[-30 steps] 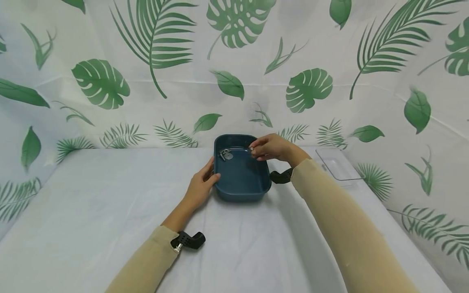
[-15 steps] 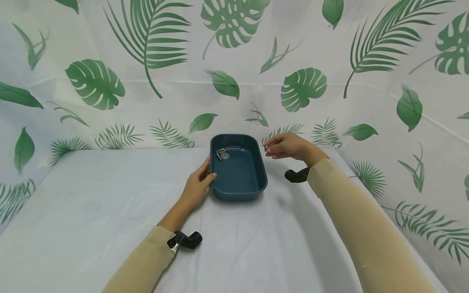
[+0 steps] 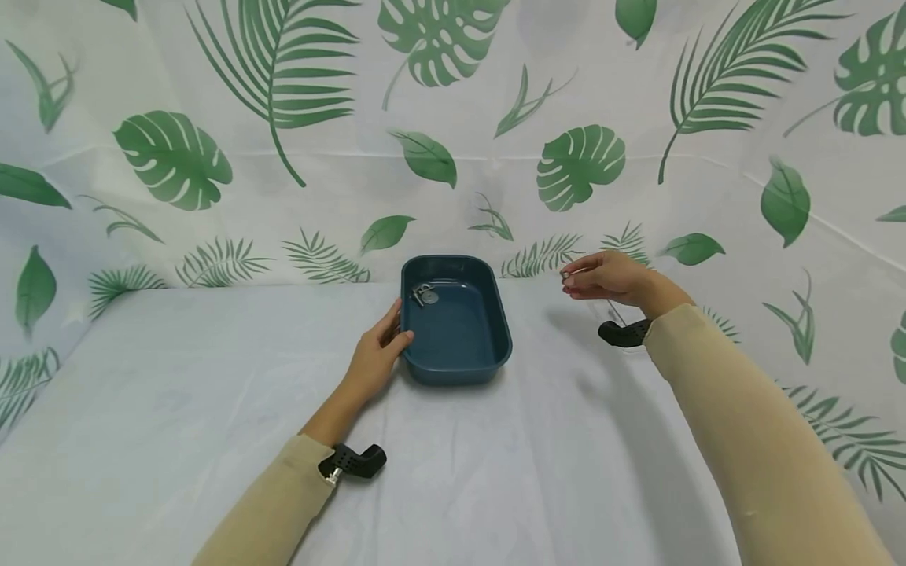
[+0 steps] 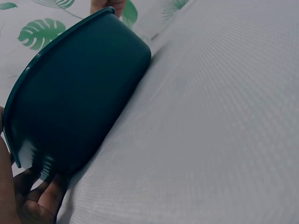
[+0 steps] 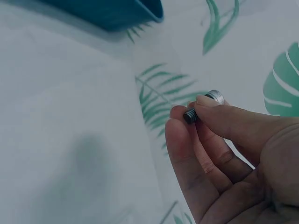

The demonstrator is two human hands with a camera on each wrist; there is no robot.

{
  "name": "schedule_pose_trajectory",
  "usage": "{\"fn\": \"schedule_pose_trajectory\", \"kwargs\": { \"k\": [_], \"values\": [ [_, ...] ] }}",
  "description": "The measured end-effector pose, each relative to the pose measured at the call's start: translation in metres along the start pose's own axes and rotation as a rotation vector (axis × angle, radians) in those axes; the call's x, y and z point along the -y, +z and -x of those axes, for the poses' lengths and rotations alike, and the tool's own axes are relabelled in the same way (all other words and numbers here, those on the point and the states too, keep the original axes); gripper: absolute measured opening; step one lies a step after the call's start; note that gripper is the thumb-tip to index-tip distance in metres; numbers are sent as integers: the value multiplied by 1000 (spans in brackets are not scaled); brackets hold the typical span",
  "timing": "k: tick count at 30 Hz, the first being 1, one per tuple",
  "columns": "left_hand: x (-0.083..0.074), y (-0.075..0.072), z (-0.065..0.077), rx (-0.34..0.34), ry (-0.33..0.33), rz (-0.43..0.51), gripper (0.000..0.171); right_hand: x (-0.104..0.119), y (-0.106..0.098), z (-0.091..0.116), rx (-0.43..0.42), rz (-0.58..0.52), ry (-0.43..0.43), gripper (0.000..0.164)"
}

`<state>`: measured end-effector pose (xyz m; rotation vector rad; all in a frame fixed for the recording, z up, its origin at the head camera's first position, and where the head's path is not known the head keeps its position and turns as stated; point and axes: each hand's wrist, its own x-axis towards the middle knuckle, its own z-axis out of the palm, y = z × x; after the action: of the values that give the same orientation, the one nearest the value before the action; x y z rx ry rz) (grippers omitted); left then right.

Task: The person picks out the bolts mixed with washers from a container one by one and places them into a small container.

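Observation:
A dark blue rectangular tub (image 3: 460, 334) stands on the white cloth in the head view. My left hand (image 3: 375, 358) grips its left side, thumb at the rim and fingers against the outer wall. Inside, towards the far left corner, lie a few small metal pieces of hardware (image 3: 425, 295), including a round washer-like disc. To the right of the tub, raised over the cloth, my right hand (image 3: 614, 277) pinches a short metal screw (image 5: 190, 115) between thumb and fingers. Its dark thread and silvery head show in the right wrist view.
Below and behind my right wrist, a clear plastic container (image 3: 617, 313) is mostly hidden. White cloth (image 3: 212, 409) covers the table, and a leaf-print curtain (image 3: 495, 102) hangs along the back.
My right hand has moved from over the tub out to the right, with the screw between its fingers. My left hand stays on the tub, and the view has shifted slightly right.

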<state>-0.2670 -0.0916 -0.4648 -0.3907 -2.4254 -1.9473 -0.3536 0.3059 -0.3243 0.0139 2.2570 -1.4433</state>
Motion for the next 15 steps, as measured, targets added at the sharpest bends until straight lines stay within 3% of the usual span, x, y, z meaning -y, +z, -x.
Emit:
{"fn": "schedule_pose_trajectory", "kwargs": {
  "k": [6,15],
  "values": [
    [-1,-2,0,0,-12,-4,64,-10,-26,7,-40,41,27,41],
    [-2,0,0,5,-27,22,64,-27,-57,18,-101,16,81,45]
  ]
}}
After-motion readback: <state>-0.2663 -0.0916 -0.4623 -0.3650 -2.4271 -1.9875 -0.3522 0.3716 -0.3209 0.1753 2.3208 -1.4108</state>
